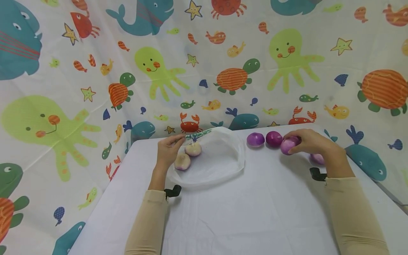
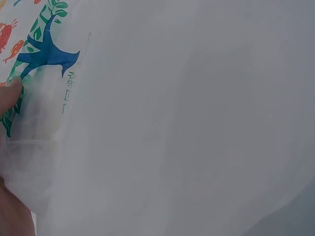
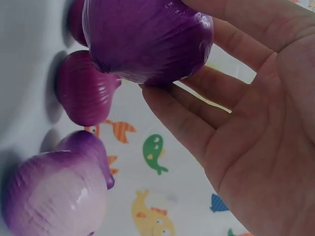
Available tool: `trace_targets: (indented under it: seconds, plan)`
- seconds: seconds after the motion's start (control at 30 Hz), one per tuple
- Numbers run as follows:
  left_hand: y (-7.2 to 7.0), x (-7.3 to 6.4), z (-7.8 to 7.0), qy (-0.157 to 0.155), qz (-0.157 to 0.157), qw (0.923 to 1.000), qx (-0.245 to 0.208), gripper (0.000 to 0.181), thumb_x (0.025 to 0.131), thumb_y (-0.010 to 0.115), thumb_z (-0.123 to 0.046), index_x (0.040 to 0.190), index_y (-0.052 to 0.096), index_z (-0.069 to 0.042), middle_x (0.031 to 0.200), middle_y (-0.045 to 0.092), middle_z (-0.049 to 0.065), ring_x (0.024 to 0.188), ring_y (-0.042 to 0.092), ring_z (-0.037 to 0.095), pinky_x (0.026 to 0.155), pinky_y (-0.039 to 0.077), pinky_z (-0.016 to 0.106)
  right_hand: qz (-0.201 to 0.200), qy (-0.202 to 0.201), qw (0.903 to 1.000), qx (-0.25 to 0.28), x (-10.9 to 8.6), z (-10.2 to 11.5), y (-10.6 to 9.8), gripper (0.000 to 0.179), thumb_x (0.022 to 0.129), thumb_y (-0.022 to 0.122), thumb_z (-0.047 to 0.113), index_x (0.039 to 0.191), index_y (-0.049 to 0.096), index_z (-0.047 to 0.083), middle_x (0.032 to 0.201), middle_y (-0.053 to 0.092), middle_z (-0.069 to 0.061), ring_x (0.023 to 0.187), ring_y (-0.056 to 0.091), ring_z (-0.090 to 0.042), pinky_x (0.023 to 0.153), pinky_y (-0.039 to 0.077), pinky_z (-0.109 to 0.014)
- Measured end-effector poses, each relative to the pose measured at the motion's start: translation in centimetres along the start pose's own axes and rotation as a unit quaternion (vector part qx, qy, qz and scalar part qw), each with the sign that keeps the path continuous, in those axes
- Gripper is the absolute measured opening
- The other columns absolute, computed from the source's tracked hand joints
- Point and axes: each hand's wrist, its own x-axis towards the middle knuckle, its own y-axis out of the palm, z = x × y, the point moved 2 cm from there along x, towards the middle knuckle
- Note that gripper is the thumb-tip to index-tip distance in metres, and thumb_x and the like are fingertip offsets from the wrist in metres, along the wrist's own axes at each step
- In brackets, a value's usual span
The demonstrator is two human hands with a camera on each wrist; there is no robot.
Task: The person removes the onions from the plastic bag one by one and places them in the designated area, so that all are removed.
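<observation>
My left hand (image 1: 169,150) pinches the upper left edge of a thin white plastic bag (image 1: 220,163), which is spread open on the table. Blue and green print marks the bag (image 2: 147,128) beside my left thumb (image 2: 10,96) in the left wrist view. Two pale onions with purple edges, a farther one (image 1: 193,149) and a nearer one (image 1: 182,161), show at the bag's left side. At the right, my right hand (image 1: 309,141) grips a glossy purple onion (image 3: 147,39) between thumb and fingers. Its fingertips curve around the onion's side.
A purple onion (image 1: 255,140) and a darker magenta onion (image 1: 274,139) sit along the table's back edge. Another onion (image 1: 317,158) lies partly behind my right wrist. Behind the white-covered table (image 1: 242,216) hangs a sea-animal curtain (image 1: 204,53).
</observation>
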Motion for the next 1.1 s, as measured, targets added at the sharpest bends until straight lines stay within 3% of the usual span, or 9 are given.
trace_targets:
  seconds: [0.3,0.6,0.93,1.1]
  plan:
    - [0.0,0.1,-0.4,-0.001,0.005,0.9999,-0.010,0.013,0.095,0.072,0.003,0.106,0.078,0.006,0.105,0.077,0.025,0.101,0.073,0.045,0.084,0.049,0.004,0.019,0.035,0.9992,0.007,0.1,-0.8,0.5,0.068,0.086,0.087,0.031,0.145,0.060,0.009,0.145,0.055,-0.024,0.134,0.048,-0.049,0.106,0.042,-0.075]
    - [-0.1,0.0,-0.5,-0.010,0.005,0.9999,-0.006,0.014,0.096,0.071,0.002,0.108,0.078,0.005,0.107,0.077,0.025,0.104,0.072,0.045,0.087,0.048,0.004,0.036,0.061,0.9974,-0.011,0.2,-1.3,0.6,0.076,0.082,0.089,0.038,0.141,0.057,0.004,0.136,0.059,-0.025,0.127,0.049,-0.048,0.103,0.043,-0.075]
    - [0.0,0.1,-0.4,-0.003,-0.001,1.0000,-0.006,0.013,0.094,0.072,0.003,0.106,0.078,0.006,0.105,0.077,0.025,0.103,0.072,0.045,0.086,0.049,0.004,0.052,0.056,0.9966,-0.030,0.2,-1.4,0.8,0.065,0.083,0.087,0.025,0.139,0.062,0.003,0.140,0.057,-0.032,0.127,0.049,-0.052,0.104,0.040,-0.078]
    - [0.0,0.1,-0.3,-0.009,0.002,0.9999,-0.006,0.013,0.095,0.072,0.002,0.106,0.078,0.006,0.106,0.077,0.025,0.103,0.072,0.045,0.085,0.049,0.004,0.072,0.076,0.9942,-0.024,0.1,-1.3,0.7,0.067,0.083,0.086,0.022,0.142,0.059,0.004,0.140,0.056,-0.032,0.124,0.051,-0.050,0.103,0.042,-0.077]
